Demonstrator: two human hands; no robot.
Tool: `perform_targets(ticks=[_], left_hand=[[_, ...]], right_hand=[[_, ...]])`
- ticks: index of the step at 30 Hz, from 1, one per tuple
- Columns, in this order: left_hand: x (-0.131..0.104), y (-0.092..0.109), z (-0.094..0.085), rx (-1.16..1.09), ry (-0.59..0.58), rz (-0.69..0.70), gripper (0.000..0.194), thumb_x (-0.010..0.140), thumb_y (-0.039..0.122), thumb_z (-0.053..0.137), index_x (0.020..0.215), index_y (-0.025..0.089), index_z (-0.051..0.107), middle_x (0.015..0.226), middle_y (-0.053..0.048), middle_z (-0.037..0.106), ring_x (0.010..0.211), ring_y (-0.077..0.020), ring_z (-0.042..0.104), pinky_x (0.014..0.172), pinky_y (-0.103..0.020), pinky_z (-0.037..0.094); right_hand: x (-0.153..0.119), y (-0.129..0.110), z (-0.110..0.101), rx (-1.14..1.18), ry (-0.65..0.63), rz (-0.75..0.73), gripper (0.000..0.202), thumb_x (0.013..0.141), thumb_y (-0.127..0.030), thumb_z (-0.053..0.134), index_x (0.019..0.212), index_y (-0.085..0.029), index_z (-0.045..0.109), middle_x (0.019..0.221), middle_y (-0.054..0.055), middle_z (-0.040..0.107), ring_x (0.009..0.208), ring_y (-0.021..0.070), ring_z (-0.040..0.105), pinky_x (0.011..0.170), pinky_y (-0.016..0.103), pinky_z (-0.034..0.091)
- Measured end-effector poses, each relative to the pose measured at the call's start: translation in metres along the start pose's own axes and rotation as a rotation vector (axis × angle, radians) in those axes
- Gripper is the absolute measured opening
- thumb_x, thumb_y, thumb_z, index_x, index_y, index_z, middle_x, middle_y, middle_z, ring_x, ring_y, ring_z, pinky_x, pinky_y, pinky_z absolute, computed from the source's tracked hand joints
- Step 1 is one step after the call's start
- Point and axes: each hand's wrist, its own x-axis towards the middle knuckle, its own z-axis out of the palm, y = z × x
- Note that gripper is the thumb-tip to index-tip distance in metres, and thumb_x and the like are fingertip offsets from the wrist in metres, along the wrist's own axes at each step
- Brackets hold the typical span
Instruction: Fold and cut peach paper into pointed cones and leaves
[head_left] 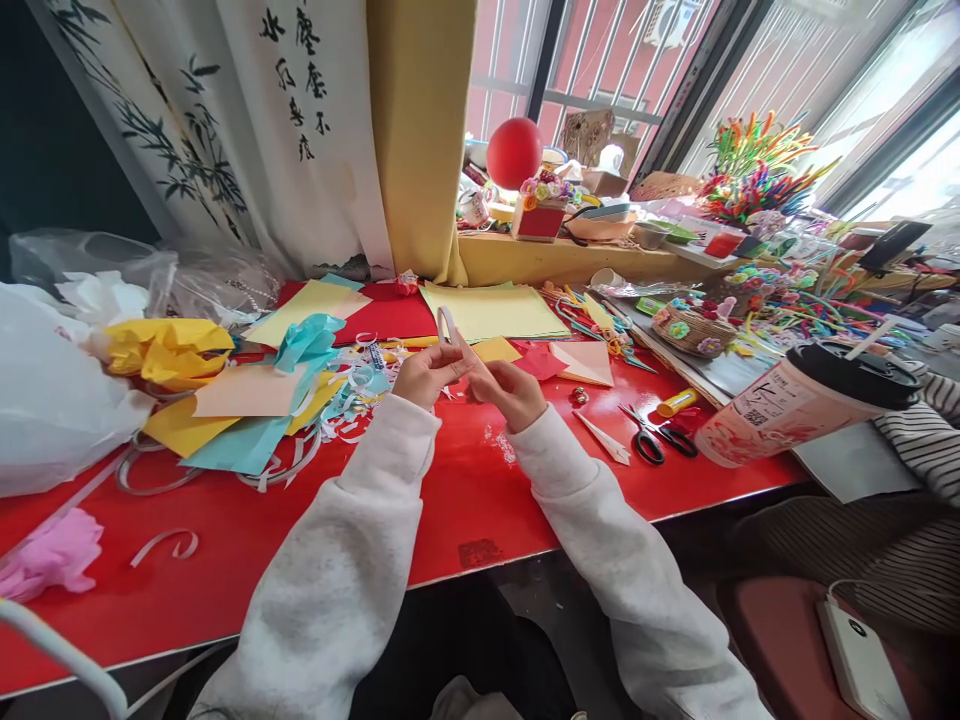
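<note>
A pale paper strip rises in a curl above my hands, over the middle of the red table. My left hand has thumb and fingers pinched on it. From the other side my right hand grips the lower part of the same strip, its fingers bent inward. Just beyond both hands lie yellow paper and red paper. To the right of my right hand are a folded pale paper piece, a small bell and black-handled scissors.
A drink cup stands by the right edge, near a yellow glue stick. Coloured sheets and paper scraps pile up on the left beside a white plastic bag. Another person's striped sleeve shows at right.
</note>
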Motion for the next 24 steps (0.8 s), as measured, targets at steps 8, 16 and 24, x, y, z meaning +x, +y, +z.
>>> perform_targets(ticks=[8,16,24], left_hand=[[-0.001,0.001,0.0,-0.07,-0.017,0.018,0.044,0.049,0.026,0.07,0.088,0.009,0.06,0.071,-0.006,0.063,0.071,-0.0165,0.059,0.066,-0.028,0.045],[-0.004,0.006,-0.002,-0.013,-0.086,-0.077,0.053,0.052,0.019,0.07,0.102,0.009,0.055,0.066,-0.005,0.063,0.067,-0.0166,0.06,0.061,-0.025,0.048],[-0.006,0.007,-0.002,0.027,-0.135,-0.11,0.049,0.058,0.018,0.066,0.104,0.011,0.053,0.071,-0.006,0.064,0.068,-0.0165,0.061,0.065,-0.029,0.05]], right_hand=[[0.0,0.004,0.005,0.158,-0.225,0.27,0.035,0.058,-0.044,0.06,0.065,-0.009,0.055,0.055,0.004,0.059,0.05,0.0142,0.058,0.054,0.031,0.05],[0.0,-0.003,-0.003,0.169,-0.411,0.37,0.034,0.059,-0.04,0.062,0.069,-0.009,0.055,0.056,0.004,0.06,0.05,0.0138,0.059,0.047,0.024,0.048],[-0.009,-0.009,-0.014,-0.378,-0.497,0.32,0.038,0.07,-0.049,0.046,0.069,-0.012,0.057,0.063,0.003,0.061,0.056,0.0099,0.058,0.056,0.024,0.047]])
